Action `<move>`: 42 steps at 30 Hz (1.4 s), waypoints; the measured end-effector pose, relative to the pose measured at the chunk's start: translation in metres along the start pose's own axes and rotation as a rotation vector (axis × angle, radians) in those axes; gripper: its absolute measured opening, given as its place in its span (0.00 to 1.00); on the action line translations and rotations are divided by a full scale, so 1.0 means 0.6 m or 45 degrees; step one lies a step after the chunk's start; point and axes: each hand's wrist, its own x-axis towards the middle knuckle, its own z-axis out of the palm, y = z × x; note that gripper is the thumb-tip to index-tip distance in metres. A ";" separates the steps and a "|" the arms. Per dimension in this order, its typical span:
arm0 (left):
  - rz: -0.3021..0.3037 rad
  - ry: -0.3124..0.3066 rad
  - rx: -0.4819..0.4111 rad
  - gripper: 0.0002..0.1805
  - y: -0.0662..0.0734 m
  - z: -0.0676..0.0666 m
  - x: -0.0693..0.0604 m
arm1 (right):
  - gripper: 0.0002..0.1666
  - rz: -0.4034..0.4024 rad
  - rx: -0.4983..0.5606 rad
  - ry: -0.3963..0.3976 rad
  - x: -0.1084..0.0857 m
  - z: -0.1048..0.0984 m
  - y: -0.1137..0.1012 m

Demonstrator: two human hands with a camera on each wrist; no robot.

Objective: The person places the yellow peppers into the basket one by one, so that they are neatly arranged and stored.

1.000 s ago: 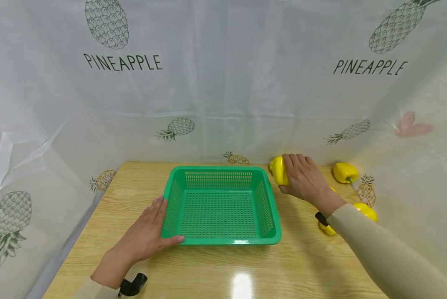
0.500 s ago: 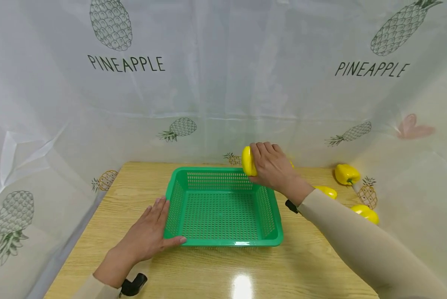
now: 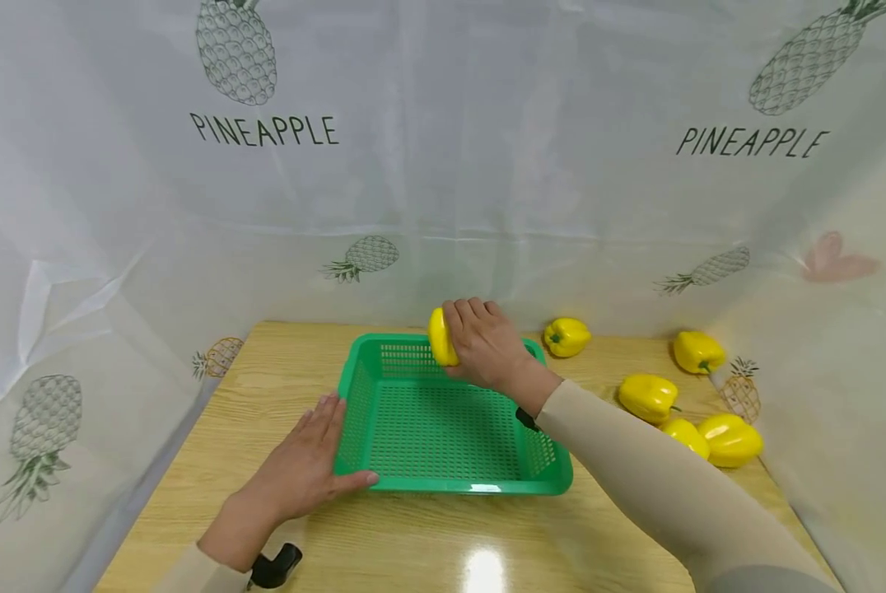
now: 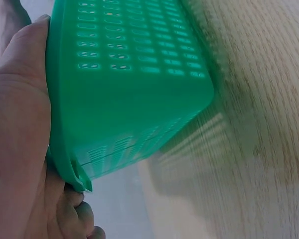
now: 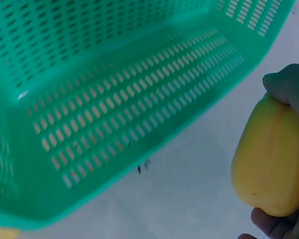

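My right hand [image 3: 487, 342] grips a yellow bell pepper [image 3: 440, 338] above the back part of a green plastic basket [image 3: 473, 486]. In the right wrist view that bell pepper [image 5: 271, 154] lies between thumb and fingers, apart from the basket wall [image 5: 114, 109]. At the basket's front left corner rests my left hand [image 3: 302, 461], its fingers straight along the left rim and its thumb on the front rim. The left wrist view has the left hand [image 4: 20, 124] against the rim beside the slotted basket wall [image 4: 124, 99]. No bell pepper shows on the visible part of the basket floor.
On the wooden table [image 3: 413, 535], one yellow bell pepper [image 3: 567, 338] sits just behind the basket's right corner. Several more lie to the right, including a bell pepper [image 3: 698, 352] at the back and a bell pepper [image 3: 730, 440] nearer. A pineapple-print sheet [image 3: 502, 181] encloses the back and sides.
My right hand has carried the bell pepper leftward from the table right of the basket to over its back part. The left hand stays at the basket's rim.
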 end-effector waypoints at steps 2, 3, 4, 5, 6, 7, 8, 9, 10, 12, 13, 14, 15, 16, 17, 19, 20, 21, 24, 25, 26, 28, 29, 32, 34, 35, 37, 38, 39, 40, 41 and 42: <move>0.001 -0.005 -0.003 0.69 0.002 -0.001 0.000 | 0.58 -0.001 0.017 -0.025 0.005 0.007 -0.012; 0.002 -0.008 -0.005 0.69 0.003 -0.002 0.000 | 0.58 -0.001 0.025 -0.041 0.006 0.010 -0.017; 0.000 -0.011 -0.008 0.69 0.003 -0.002 0.000 | 0.58 -0.003 0.032 -0.061 0.008 0.013 -0.022; 0.001 -0.012 -0.012 0.69 0.004 -0.002 0.001 | 0.58 -0.004 0.035 -0.072 0.009 0.016 -0.026; -0.001 -0.015 -0.017 0.68 0.004 -0.003 0.001 | 0.59 -0.005 0.048 -0.078 0.010 0.020 -0.030; -0.002 -0.017 -0.020 0.68 0.004 -0.002 0.001 | 0.59 -0.005 0.061 -0.087 0.011 0.023 -0.034; -0.001 -0.016 -0.024 0.68 0.004 -0.002 0.001 | 0.59 -0.009 0.065 -0.099 0.012 0.027 -0.037; -0.002 -0.016 -0.027 0.68 0.004 -0.001 0.002 | 0.59 -0.012 0.071 -0.109 0.013 0.031 -0.041; -0.008 -0.020 -0.026 0.68 0.004 0.000 0.002 | 0.59 -0.015 0.080 -0.119 0.014 0.035 -0.045; -0.018 -0.032 -0.025 0.69 0.004 0.000 0.003 | 0.59 -0.019 0.097 -0.136 0.016 0.045 -0.053; -0.018 -0.036 -0.023 0.69 0.003 0.001 0.003 | 0.59 -0.022 0.115 -0.151 0.017 0.049 -0.057; -0.020 -0.040 -0.022 0.69 0.003 0.000 0.003 | 0.59 -0.026 0.132 -0.167 0.018 0.053 -0.061; -0.019 -0.042 -0.022 0.69 0.003 0.000 0.003 | 0.59 -0.028 0.152 -0.176 0.019 0.058 -0.065; -0.017 -0.041 -0.018 0.69 0.003 -0.001 0.004 | 0.58 -0.027 0.178 -0.189 0.021 0.062 -0.070; -0.010 -0.035 -0.015 0.69 0.002 -0.002 0.005 | 0.58 -0.027 0.199 -0.201 0.022 0.066 -0.075; 0.001 -0.021 -0.006 0.68 0.002 -0.004 0.006 | 0.57 -0.028 0.244 -0.216 0.027 0.074 -0.085; 0.006 -0.014 0.000 0.68 0.002 -0.006 0.006 | 0.56 -0.028 0.259 -0.221 0.029 0.079 -0.090; 0.010 -0.009 0.005 0.68 0.002 -0.007 0.006 | 0.55 -0.029 0.266 -0.227 0.032 0.083 -0.095; 0.012 -0.004 0.013 0.67 0.003 -0.010 0.006 | 0.54 -0.038 0.263 -0.257 0.040 0.095 -0.110; 0.012 -0.004 0.012 0.67 0.004 -0.010 0.005 | 0.55 -0.041 0.258 -0.271 0.042 0.099 -0.115; 0.008 -0.009 0.010 0.67 0.005 -0.010 0.005 | 0.56 -0.046 0.252 -0.287 0.044 0.102 -0.120; 0.004 -0.014 0.000 0.67 0.006 -0.009 0.004 | 0.58 -0.053 0.236 -0.317 0.046 0.109 -0.129; 0.003 -0.016 -0.005 0.67 0.006 -0.009 0.003 | 0.58 -0.055 0.230 -0.330 0.047 0.112 -0.134; -0.005 -0.021 -0.017 0.67 0.007 -0.007 0.002 | 0.58 -0.059 0.229 -0.359 0.046 0.121 -0.145; -0.004 -0.018 -0.024 0.67 0.007 -0.005 0.001 | 0.57 -0.057 0.241 -0.374 0.045 0.126 -0.150; -0.005 -0.019 -0.023 0.67 0.007 -0.004 0.001 | 0.57 -0.055 0.242 -0.377 0.045 0.129 -0.152; -0.008 -0.022 -0.020 0.67 0.007 -0.003 0.001 | 0.57 -0.051 0.248 -0.379 0.044 0.133 -0.155; -0.008 -0.022 -0.018 0.67 0.007 -0.002 0.000 | 0.57 -0.048 0.247 -0.382 0.044 0.135 -0.157; -0.008 -0.021 -0.016 0.67 0.006 -0.001 0.000 | 0.58 -0.047 0.241 -0.381 0.044 0.136 -0.158; -0.005 -0.017 -0.014 0.67 0.006 0.000 0.000 | 0.58 -0.044 0.241 -0.382 0.044 0.138 -0.159; -0.004 -0.013 -0.014 0.67 0.005 0.000 0.000 | 0.59 -0.042 0.236 -0.383 0.045 0.139 -0.161; -0.005 -0.010 -0.015 0.67 0.005 0.000 0.000 | 0.59 -0.040 0.233 -0.385 0.045 0.141 -0.162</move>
